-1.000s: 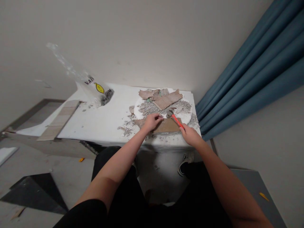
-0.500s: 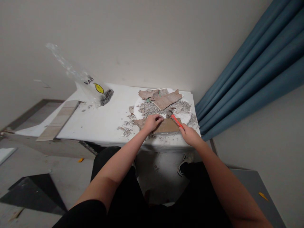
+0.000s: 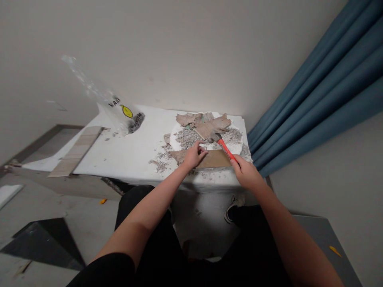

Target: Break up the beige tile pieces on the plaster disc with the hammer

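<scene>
My left hand (image 3: pixel 194 154) presses down on a brown tile piece (image 3: pixel 214 159) lying at the near edge of a white table (image 3: pixel 131 151); its fingers curl over the tile's left part. My right hand (image 3: pixel 245 172) is closed round the red handle of a small hammer (image 3: pixel 223 144), whose metal head is lifted above the tile near a round white plate (image 3: pixel 236 147). Behind the hammer lie larger broken tile slabs (image 3: pixel 209 124) and grey rubble (image 3: pixel 188 137).
A clear plastic bag (image 3: pixel 119 111) with a yellow label stands on the table's far left. A long beige tile strip (image 3: pixel 74 151) leans at the table's left edge. Blue curtain (image 3: pixel 314 87) hangs to the right. Dark floor panels (image 3: pixel 44 239) lie left below.
The hammer head has risen and moved slightly away from the tile. My left hand stays on the tile piece.
</scene>
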A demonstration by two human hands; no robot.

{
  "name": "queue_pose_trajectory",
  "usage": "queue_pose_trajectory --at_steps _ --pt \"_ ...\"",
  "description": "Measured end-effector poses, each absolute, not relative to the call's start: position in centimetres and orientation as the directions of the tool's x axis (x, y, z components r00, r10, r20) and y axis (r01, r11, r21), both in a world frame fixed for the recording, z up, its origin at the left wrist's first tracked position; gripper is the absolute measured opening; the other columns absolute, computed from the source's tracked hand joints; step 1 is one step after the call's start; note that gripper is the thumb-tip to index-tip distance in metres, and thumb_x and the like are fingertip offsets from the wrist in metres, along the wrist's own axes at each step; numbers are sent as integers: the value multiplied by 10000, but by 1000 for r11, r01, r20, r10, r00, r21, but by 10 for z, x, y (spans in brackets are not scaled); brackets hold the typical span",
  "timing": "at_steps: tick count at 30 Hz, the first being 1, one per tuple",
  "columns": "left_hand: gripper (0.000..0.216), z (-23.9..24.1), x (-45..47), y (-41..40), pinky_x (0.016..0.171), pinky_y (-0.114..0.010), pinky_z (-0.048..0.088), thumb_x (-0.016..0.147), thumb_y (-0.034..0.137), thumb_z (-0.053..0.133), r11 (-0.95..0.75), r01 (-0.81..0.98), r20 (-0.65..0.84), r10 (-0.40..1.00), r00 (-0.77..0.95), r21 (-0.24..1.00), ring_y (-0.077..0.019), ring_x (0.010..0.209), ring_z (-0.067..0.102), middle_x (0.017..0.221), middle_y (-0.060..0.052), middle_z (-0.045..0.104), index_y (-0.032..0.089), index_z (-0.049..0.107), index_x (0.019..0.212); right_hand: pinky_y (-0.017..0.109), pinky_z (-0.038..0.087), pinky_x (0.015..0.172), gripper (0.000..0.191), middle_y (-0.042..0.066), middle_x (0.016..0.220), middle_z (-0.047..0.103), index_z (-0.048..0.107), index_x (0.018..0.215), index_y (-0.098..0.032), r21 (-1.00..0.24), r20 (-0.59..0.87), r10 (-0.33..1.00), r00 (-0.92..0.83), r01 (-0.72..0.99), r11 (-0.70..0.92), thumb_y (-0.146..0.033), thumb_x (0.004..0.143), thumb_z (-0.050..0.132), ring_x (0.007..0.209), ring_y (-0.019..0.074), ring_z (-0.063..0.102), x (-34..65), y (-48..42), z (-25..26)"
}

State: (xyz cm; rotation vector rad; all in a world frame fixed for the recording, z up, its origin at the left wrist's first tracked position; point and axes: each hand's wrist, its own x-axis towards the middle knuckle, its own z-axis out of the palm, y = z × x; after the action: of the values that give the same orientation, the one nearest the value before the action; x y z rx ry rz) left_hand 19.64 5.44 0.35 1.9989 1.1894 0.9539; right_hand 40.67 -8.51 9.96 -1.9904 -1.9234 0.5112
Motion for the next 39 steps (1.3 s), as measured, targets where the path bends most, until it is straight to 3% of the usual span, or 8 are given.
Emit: queue_pose_trajectory --at_steps 6,15,39 --pt "476 -1 196 56 779 -290 473 855 273 669 -428 415 292 889 352 803 -151 743 650 816 17 715 222 458 1278 296 424 747 417 110 1048 736 595 1309 -219 -426 -74 997 -5 904 -27 -374 1038 319 919 268 667 400 -85 99" --pt "484 -2 195 57 755 -273 455 843 286 652 -411 434 263 895 361 802 -144 718 629 781 28 689 207 466 1284 309 424 757 443 127 1078 733 566 1349 -206 -387 -99 995 -10 922 -29 -374 1047 289 965 287 662 396 -85 104" --pt "478 -3 197 57 733 -276 457 839 261 641 -417 461 250 890 380 783 -145 704 620 763 36 671 216 445 1273 305 394 687 422 105 983 734 549 1344 -240 -318 -140 990 6 947 -50 -391 1047 291 849 275 671 389 -88 105"
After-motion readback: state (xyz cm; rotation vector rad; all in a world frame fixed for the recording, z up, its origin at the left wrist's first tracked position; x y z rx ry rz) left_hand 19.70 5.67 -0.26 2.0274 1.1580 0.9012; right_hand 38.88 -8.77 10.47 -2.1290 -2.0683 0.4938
